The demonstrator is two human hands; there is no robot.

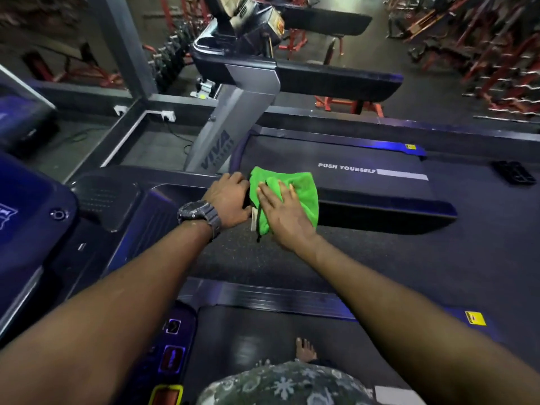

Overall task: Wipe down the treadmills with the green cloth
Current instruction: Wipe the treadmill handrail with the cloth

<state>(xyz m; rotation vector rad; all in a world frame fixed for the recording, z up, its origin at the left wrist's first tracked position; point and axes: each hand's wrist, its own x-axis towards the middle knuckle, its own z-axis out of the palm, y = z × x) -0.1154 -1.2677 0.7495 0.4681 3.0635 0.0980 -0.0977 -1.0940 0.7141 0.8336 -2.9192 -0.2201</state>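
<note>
The green cloth (287, 185) lies draped over the black handrail (380, 210) of the treadmill I stand on, close to where the rail joins the console. My right hand (285, 219) presses flat on the cloth with straight, spread fingers. Just left of the cloth, my left hand (229, 200), with a dark watch on its wrist, curls its fingers over the rail's far edge. A small white tag and a dark cord hang from the cloth's near edge.
Beyond the rail stands a second treadmill (336, 154) with "PUSH YOURSELF" on its belt and a grey upright (233, 118). This treadmill's console (32, 229) fills the left. My bare foot (305, 347) is on the belt below. Red gym racks (496, 54) crowd the far right.
</note>
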